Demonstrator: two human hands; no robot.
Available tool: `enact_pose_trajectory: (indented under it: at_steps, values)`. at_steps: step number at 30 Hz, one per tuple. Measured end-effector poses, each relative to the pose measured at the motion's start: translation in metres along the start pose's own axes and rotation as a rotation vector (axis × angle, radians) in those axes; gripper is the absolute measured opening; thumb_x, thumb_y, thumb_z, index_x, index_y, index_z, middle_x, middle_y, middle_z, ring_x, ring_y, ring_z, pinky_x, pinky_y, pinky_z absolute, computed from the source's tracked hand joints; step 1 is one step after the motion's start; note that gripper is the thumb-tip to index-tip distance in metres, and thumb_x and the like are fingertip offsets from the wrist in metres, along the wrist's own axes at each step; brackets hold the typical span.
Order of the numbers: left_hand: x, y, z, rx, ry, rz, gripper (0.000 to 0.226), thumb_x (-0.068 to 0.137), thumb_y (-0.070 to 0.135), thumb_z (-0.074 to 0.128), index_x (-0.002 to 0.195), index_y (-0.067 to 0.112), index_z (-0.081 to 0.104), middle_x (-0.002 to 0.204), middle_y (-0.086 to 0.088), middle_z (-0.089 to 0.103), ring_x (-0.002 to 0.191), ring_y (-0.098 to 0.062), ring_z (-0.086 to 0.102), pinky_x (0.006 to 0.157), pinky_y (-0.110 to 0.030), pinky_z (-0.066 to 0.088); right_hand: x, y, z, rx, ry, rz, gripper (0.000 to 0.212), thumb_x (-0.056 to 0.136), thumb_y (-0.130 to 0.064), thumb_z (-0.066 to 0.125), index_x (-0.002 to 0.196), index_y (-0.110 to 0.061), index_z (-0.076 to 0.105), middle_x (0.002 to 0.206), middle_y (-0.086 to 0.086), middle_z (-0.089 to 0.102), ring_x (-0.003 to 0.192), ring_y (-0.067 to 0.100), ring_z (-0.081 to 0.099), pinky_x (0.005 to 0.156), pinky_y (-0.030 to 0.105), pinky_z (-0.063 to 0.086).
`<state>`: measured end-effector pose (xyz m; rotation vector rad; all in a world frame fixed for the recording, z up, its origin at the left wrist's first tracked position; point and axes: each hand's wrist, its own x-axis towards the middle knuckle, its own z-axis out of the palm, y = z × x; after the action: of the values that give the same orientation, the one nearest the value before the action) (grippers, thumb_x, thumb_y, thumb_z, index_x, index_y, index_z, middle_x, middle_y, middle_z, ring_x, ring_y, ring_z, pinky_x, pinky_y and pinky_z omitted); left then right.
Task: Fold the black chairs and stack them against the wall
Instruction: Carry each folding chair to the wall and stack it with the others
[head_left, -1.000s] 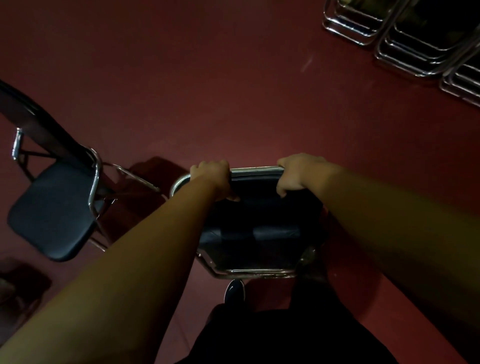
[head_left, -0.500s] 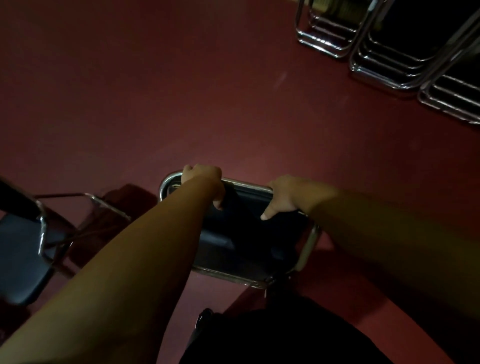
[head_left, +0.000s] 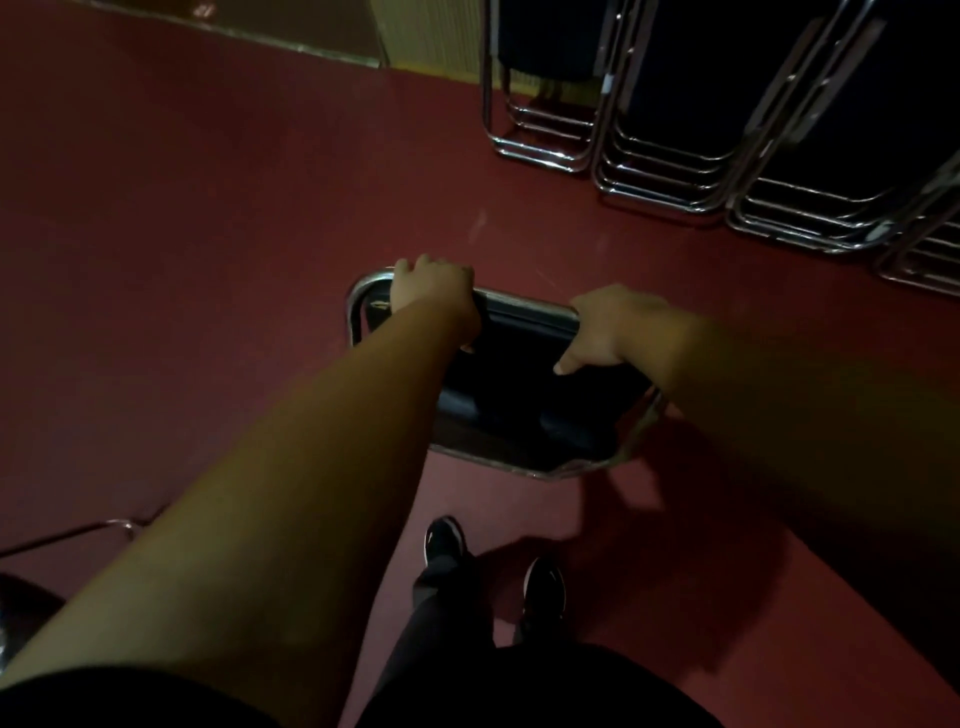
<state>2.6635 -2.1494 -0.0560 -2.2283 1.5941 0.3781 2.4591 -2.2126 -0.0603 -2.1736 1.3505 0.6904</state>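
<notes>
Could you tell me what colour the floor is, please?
Dark red floor, clearest in the head view.

folded chair (head_left: 519, 395) carried nearer the stacked chairs (head_left: 670, 176), open chair (head_left: 117, 526) nearly out of view left

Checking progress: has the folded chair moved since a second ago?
Yes. The folded chair, gripped by the left hand and right hand, is nearer the stacked chairs at the wall.

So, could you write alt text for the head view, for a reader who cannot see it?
Seen from above, a person's left hand and right hand grip the top rail of a black chrome-framed chair against a dark red floor. Stacks of folded chairs stand at the upper right; the person's black shoes show below.
</notes>
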Motion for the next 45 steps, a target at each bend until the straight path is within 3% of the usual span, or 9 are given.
enact_pose_trajectory:
  at_steps: [5, 9, 14, 19, 23, 28, 33, 40, 45]
  values:
    - [0.025, 0.037, -0.002, 0.043, 0.064, 0.043, 0.064, 0.077, 0.038, 0.077, 0.136, 0.021, 0.059, 0.136, -0.009, 0.060, 0.132, -0.032, 0.048, 0.116, -0.048, 0.031, 0.010, 0.036, -0.001, 0.081, 0.021, 0.060, 0.100, 0.073, -0.067, 0.083, 0.154, -0.022, 0.045, 0.153, 0.004, 0.051, 0.132, 0.029, 0.054, 0.088, 0.034, 0.041]
    - [0.049, 0.033, -0.006, 0.039, 0.065, 0.052, 0.064, 0.076, 0.040, 0.076, 0.135, 0.021, 0.059, 0.136, -0.009, 0.060, 0.132, -0.032, 0.048, 0.117, -0.049, 0.030, 0.025, 0.033, -0.008, 0.076, 0.032, 0.066, 0.099, 0.074, -0.069, 0.080, 0.154, -0.025, 0.042, 0.153, 0.003, 0.051, 0.132, 0.029, 0.054, 0.090, 0.035, 0.042]
    - [0.093, -0.008, -0.013, 0.017, -0.001, 0.067, 0.072, 0.070, 0.039, 0.085, 0.135, 0.021, 0.059, 0.137, -0.009, 0.060, 0.134, -0.032, 0.048, 0.115, -0.048, 0.032, 0.055, -0.005, -0.023, 0.060, 0.054, 0.074, 0.085, 0.077, -0.066, 0.076, 0.147, -0.030, 0.045, 0.140, 0.002, 0.060, 0.122, 0.029, 0.061, 0.085, 0.039, 0.042]
    - [0.138, -0.076, -0.013, -0.036, -0.078, 0.058, 0.077, 0.066, 0.045, 0.092, 0.132, 0.022, 0.059, 0.138, -0.010, 0.060, 0.134, -0.034, 0.048, 0.116, -0.050, 0.034, 0.099, -0.069, -0.045, 0.046, 0.043, 0.077, 0.069, 0.073, -0.057, 0.075, 0.131, -0.030, 0.050, 0.125, 0.002, 0.064, 0.106, 0.028, 0.063, 0.084, 0.042, 0.051]
    - [0.167, -0.126, -0.018, -0.101, -0.119, 0.040, 0.078, 0.064, 0.052, 0.094, 0.128, 0.025, 0.060, 0.135, -0.007, 0.062, 0.131, -0.034, 0.050, 0.111, -0.051, 0.036, 0.137, -0.113, -0.079, -0.008, -0.013, 0.082, 0.081, 0.072, -0.057, 0.080, 0.141, -0.030, 0.046, 0.134, 0.004, 0.061, 0.115, 0.032, 0.063, 0.094, 0.050, 0.053]
    - [0.191, -0.153, -0.020, -0.154, -0.217, -0.012, 0.091, 0.064, 0.056, 0.095, 0.138, 0.022, 0.055, 0.142, -0.010, 0.059, 0.137, -0.037, 0.045, 0.113, -0.055, 0.034, 0.170, -0.145, -0.114, -0.086, -0.047, 0.081, 0.096, 0.071, -0.056, 0.086, 0.153, -0.034, 0.040, 0.147, 0.001, 0.057, 0.129, 0.032, 0.058, 0.091, 0.044, 0.050]
    - [0.212, -0.176, -0.019, -0.196, -0.252, -0.074, 0.093, 0.065, 0.056, 0.095, 0.141, 0.021, 0.053, 0.143, -0.010, 0.058, 0.139, -0.037, 0.043, 0.116, -0.055, 0.033, 0.200, -0.168, -0.134, -0.130, -0.063, 0.055, 0.094, 0.072, -0.055, 0.087, 0.153, -0.037, 0.040, 0.150, 0.001, 0.055, 0.133, 0.034, 0.055, 0.098, 0.048, 0.045]
    - [0.262, -0.180, -0.032, -0.209, -0.343, -0.144, 0.095, 0.063, 0.056, 0.096, 0.141, 0.023, 0.052, 0.141, -0.009, 0.058, 0.138, -0.037, 0.043, 0.113, -0.055, 0.032, 0.253, -0.169, -0.159, -0.174, -0.091, 0.032, 0.097, 0.071, -0.056, 0.088, 0.153, -0.042, 0.038, 0.153, -0.001, 0.053, 0.138, 0.036, 0.050, 0.107, 0.053, 0.042]
    - [0.305, -0.157, -0.044, -0.196, -0.372, -0.185, 0.096, 0.065, 0.054, 0.096, 0.143, 0.022, 0.050, 0.143, -0.009, 0.057, 0.140, -0.037, 0.041, 0.115, -0.055, 0.031, 0.300, -0.135, -0.180, -0.159, -0.099, -0.061, 0.101, 0.072, -0.058, 0.087, 0.157, -0.041, 0.035, 0.153, -0.002, 0.053, 0.136, 0.033, 0.052, 0.101, 0.048, 0.045]
